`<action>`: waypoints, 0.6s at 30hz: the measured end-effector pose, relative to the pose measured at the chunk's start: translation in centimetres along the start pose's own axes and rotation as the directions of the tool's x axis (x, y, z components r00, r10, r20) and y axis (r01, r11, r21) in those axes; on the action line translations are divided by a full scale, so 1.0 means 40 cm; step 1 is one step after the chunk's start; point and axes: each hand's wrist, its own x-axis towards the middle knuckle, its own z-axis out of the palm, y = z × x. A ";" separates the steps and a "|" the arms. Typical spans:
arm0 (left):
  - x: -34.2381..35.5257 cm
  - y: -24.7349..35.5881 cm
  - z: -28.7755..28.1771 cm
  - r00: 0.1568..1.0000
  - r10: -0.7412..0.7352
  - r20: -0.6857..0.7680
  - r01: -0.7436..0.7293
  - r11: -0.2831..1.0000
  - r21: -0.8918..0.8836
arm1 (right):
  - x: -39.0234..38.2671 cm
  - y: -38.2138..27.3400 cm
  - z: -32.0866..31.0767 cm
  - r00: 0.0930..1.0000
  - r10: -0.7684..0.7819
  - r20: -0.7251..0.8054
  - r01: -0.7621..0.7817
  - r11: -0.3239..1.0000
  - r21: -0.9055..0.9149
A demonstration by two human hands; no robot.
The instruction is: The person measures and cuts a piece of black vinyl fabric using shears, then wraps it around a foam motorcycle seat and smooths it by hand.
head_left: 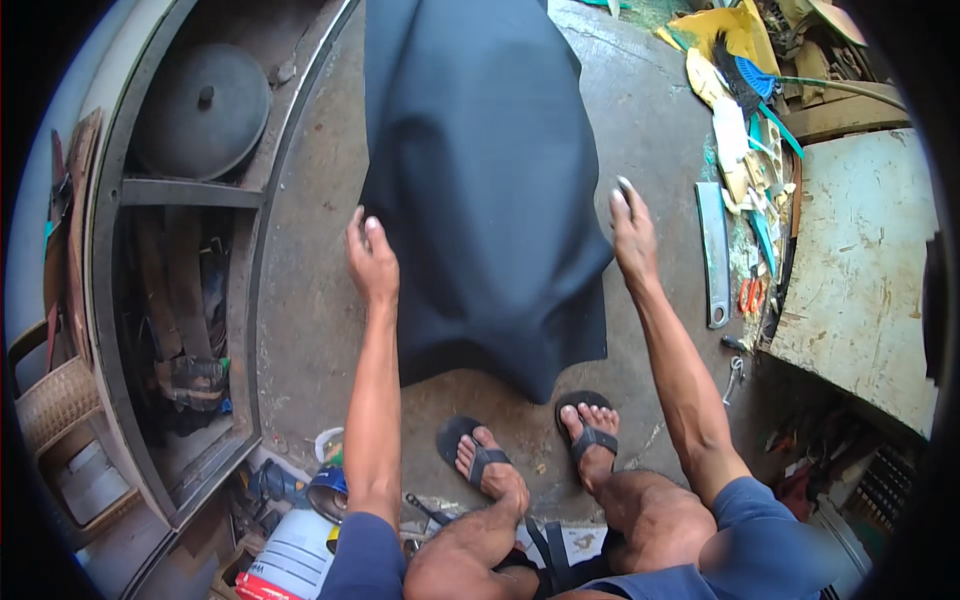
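A large black sheet (500, 170), smooth like rubber or leatherette, is draped over a bulky, rounded shape on the concrete floor. What lies beneath is hidden. My left hand (372, 260) is beside the sheet's left edge, fingers extended and apart; it overlaps the edge in view, and I cannot tell whether it touches. To the right, my right hand (632, 232) is held close to the sheet's other edge with its fingers stretched forward and nothing visible in them. The near end of the sheet droops in folds to a point just ahead of my sandalled feet (485, 460).
An open metal-framed cabinet (190, 193) on the left holds a round lidded pan (205, 110). Cans and a white bucket (295, 550) stand at lower left. On the right are a long metal strip (713, 255), orange-handled tool (752, 294), scraps, and a worn pale panel (860, 260).
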 end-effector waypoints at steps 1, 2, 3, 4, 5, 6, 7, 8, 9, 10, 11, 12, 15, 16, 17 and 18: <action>0.033 0.006 0.041 0.998 0.041 0.037 -0.038 0.995 -0.090 | 0.041 -0.023 0.060 0.999 0.021 0.043 -0.020 0.999 -0.040; 0.034 -0.002 0.072 0.994 0.074 0.083 -0.058 0.983 -0.175 | 0.050 -0.028 0.111 0.994 0.059 0.087 -0.052 0.995 -0.090; 0.003 -0.008 0.107 0.988 0.015 0.156 0.012 0.986 -0.167 | 0.036 -0.001 0.139 0.998 0.059 0.024 -0.056 0.993 -0.102; -0.025 0.006 0.149 0.974 -0.030 0.225 0.069 0.983 -0.168 | 0.045 0.027 0.143 0.998 0.041 -0.050 -0.047 0.992 -0.114; -0.035 -0.012 0.151 0.973 -0.015 0.230 0.062 0.978 -0.198 | 0.051 0.046 0.135 1.000 -0.016 0.026 0.018 0.996 -0.084; -0.042 -0.054 0.125 0.975 0.002 0.223 0.047 0.975 -0.215 | 0.021 0.036 0.151 0.996 0.005 0.085 0.001 0.998 -0.061; -0.087 -0.084 0.114 0.977 0.007 0.211 0.043 0.972 -0.231 | -0.018 0.035 0.147 0.988 0.067 0.137 -0.056 0.995 -0.084; -0.154 -0.080 0.127 0.978 -0.010 0.208 0.054 0.977 -0.207 | -0.044 0.063 0.118 0.991 0.043 0.126 -0.033 0.996 -0.079; -0.214 -0.099 0.112 0.977 -0.058 0.208 0.105 0.969 -0.223 | -0.089 0.067 0.101 0.989 0.047 0.143 -0.035 0.995 -0.090; -0.280 -0.098 0.081 0.975 -0.083 0.204 0.127 0.968 -0.214 | -0.141 0.048 0.069 0.975 0.081 0.209 -0.061 0.993 -0.100; -0.349 -0.091 0.062 0.970 -0.120 0.212 0.165 0.965 -0.205 | -0.183 0.063 0.027 0.963 0.104 0.248 -0.066 0.986 -0.154; -0.410 -0.100 0.035 0.969 -0.126 0.212 0.164 0.972 -0.170 | -0.233 0.081 -0.009 0.963 0.099 0.249 -0.060 0.986 -0.158; -0.521 -0.128 -0.081 0.975 -0.183 0.124 0.204 0.960 -0.193 | -0.309 0.116 -0.070 0.946 0.055 0.320 -0.019 0.993 -0.117; -0.511 -0.174 -0.114 0.974 -0.210 0.080 0.222 0.956 -0.190 | -0.290 0.123 -0.088 0.916 0.150 0.373 -0.095 0.982 -0.162; -0.486 -0.223 -0.151 0.972 -0.234 0.002 0.234 0.972 -0.029 | -0.287 0.126 -0.092 0.864 0.260 0.430 -0.179 0.959 -0.220; -0.454 -0.258 -0.176 0.965 -0.251 -0.072 0.259 0.957 0.132 | -0.255 0.108 -0.083 0.916 0.200 0.348 -0.111 0.959 -0.261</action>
